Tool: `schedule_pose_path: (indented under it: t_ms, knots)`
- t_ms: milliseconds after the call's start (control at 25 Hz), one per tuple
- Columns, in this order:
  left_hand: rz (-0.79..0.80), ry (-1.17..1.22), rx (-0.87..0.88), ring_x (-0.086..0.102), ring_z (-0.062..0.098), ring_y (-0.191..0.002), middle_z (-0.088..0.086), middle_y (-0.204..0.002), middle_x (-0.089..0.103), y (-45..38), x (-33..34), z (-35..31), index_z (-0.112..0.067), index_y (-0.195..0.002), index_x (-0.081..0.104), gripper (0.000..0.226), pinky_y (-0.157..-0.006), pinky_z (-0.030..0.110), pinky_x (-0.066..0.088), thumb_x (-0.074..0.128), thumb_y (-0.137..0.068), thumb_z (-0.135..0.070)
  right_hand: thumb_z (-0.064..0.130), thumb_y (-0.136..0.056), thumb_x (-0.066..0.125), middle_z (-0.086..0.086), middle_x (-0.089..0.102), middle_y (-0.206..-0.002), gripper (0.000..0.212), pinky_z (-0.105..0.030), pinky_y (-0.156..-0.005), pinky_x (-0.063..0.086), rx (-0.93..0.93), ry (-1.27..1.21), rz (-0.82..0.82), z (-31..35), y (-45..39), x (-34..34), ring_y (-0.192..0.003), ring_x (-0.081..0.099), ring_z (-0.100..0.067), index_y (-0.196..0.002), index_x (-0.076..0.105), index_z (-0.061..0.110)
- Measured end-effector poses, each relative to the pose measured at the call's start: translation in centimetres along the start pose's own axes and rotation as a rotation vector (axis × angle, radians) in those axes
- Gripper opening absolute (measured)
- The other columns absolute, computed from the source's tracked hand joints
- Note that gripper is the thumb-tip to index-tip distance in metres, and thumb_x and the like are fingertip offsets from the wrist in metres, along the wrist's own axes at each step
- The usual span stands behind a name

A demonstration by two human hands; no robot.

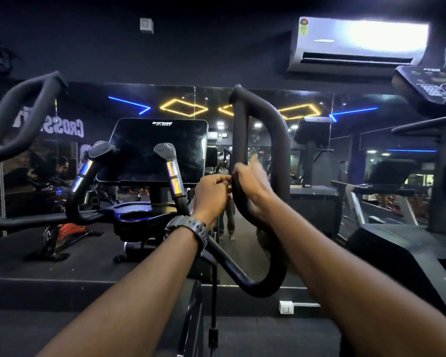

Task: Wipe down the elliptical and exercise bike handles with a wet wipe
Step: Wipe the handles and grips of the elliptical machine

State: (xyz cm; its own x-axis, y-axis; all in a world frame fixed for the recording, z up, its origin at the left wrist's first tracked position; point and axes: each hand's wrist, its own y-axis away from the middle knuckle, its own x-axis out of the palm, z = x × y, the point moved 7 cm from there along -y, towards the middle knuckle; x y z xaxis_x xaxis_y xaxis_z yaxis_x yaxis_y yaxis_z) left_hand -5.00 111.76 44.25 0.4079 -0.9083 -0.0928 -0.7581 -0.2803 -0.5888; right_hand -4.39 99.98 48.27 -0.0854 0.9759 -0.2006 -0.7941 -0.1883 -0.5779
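The elliptical's right loop handle [278, 140] is a black padded bar that rises in front of me. My right hand [252, 186] grips the loop's inner bar at mid-height, with the thumb pointing up. My left hand [211, 194], with a black watch on its wrist, has curled fingers whose tips meet the same bar next to my right fingers. What those fingers pinch is hidden, and no wet wipe shows. The left loop handle [18, 119] stands far left, untouched. Two inner grips with silver sensors [174, 173] flank the dark console [160, 148].
A mirror wall [242, 117] behind the machine reflects neon lights and a standing person. Another machine with a console [433, 86] and a treadmill [386, 191] crowd the right side. An air conditioner [358, 45] hangs at the upper right. A raised black platform [49, 264] lies below the mirror.
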Motion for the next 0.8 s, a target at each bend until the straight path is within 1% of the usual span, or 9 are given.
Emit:
schedule_pose_path:
  t_ms: [40,120,200,280,440,640,720,760,800]
  knots:
    - [0.023,0.013,0.004,0.073,0.029,-0.086,0.004,-0.086,0.076,-0.3,0.3,-0.6,-0.022,-0.09,0.077,0.031,-0.083,0.053,0.058,0.046,-0.086,-0.017,0.018,-0.094,0.046,-0.004,0.054,-0.089,0.014,-0.031,-0.064,0.046,0.007,-0.121,-0.015,1.3,-1.1,-0.5,-0.075,0.054,-0.015,-0.107,0.043,0.017]
    - [0.016,0.029,0.03,0.072,0.029,-0.088,0.004,-0.09,0.076,-0.9,0.5,-1.9,-0.028,-0.092,0.076,0.036,-0.085,0.052,0.057,0.042,-0.084,-0.02,0.016,-0.094,0.042,-0.001,0.053,-0.081,0.005,-0.031,-0.064,0.045,-0.067,-0.158,-0.056,1.7,-1.1,-1.2,-0.069,0.051,-0.011,-0.098,0.044,0.019]
    - [-0.006,0.055,0.05,0.071,0.021,-0.094,-0.003,-0.094,0.076,-1.3,0.5,-2.7,-0.04,-0.085,0.076,0.04,-0.09,0.046,0.057,0.04,-0.084,-0.021,0.016,-0.094,0.04,-0.001,0.059,-0.081,0.014,-0.03,-0.065,0.045,-0.106,-0.033,-0.018,-1.0,0.9,-0.6,-0.07,0.055,-0.009,-0.102,0.051,0.014]
    - [-0.022,0.084,0.051,0.071,0.02,-0.095,-0.005,-0.094,0.076,-1.4,0.7,-2.8,-0.044,-0.077,0.072,0.043,-0.091,0.046,0.056,0.041,-0.088,-0.018,0.015,-0.094,0.04,0.001,0.064,-0.085,0.027,-0.033,-0.071,0.046,-0.148,0.028,0.056,-2.8,2.1,0.0,-0.077,0.057,-0.012,-0.109,0.062,0.02]
    - [-0.02,0.184,0.025,0.073,0.024,-0.092,0.002,-0.093,0.077,-2.1,0.6,-1.7,-0.029,-0.094,0.074,0.04,-0.088,0.049,0.057,0.04,-0.09,-0.01,0.018,-0.093,0.038,-0.007,0.056,-0.08,0.016,-0.045,-0.073,0.044,-0.157,-0.082,-0.031,1.4,-2.8,-1.7,-0.072,0.051,-0.019,-0.082,0.05,0.016]
    - [-0.001,0.23,0.0,0.072,0.021,-0.099,0.009,-0.105,0.075,-2.6,0.4,-1.7,-0.008,-0.116,0.07,0.038,-0.095,0.044,0.055,0.04,-0.093,-0.006,0.022,-0.09,0.04,-0.013,0.063,-0.087,0.027,-0.046,-0.076,0.05,-0.202,0.004,0.146,-3.3,1.3,-0.4,-0.077,0.056,-0.026,-0.104,0.063,0.021]
    - [-0.01,0.226,-0.011,0.072,0.022,-0.099,0.007,-0.102,0.076,-2.4,0.4,-1.9,-0.009,-0.113,0.072,0.04,-0.095,0.045,0.055,0.042,-0.088,-0.017,0.026,-0.095,0.042,-0.017,0.064,-0.111,0.033,-0.038,-0.087,0.048,-0.253,-0.016,0.031,-0.7,-1.1,-1.1,-0.09,0.059,-0.017,-0.122,0.06,0.017]
    - [-0.007,0.222,-0.022,0.072,0.023,-0.098,0.007,-0.1,0.076,-2.2,0.4,-2.0,-0.011,-0.109,0.073,0.041,-0.094,0.047,0.055,0.042,-0.086,-0.023,0.028,-0.099,0.042,-0.015,0.055,-0.135,0.044,-0.033,-0.101,0.041,-0.247,0.07,-0.011,1.0,-2.6,-1.5,-0.112,0.055,-0.014,-0.14,0.047,0.012]
    - [-0.004,0.225,-0.034,0.072,0.023,-0.097,0.007,-0.099,0.076,-2.0,0.3,-2.2,-0.011,-0.106,0.074,0.041,-0.094,0.047,0.055,0.042,-0.088,-0.028,0.032,-0.102,0.04,-0.011,0.034,-0.156,0.057,-0.03,-0.113,0.027,-0.265,0.18,-0.008,2.4,-3.4,-1.2,-0.137,0.039,-0.015,-0.153,0.027,0.008]
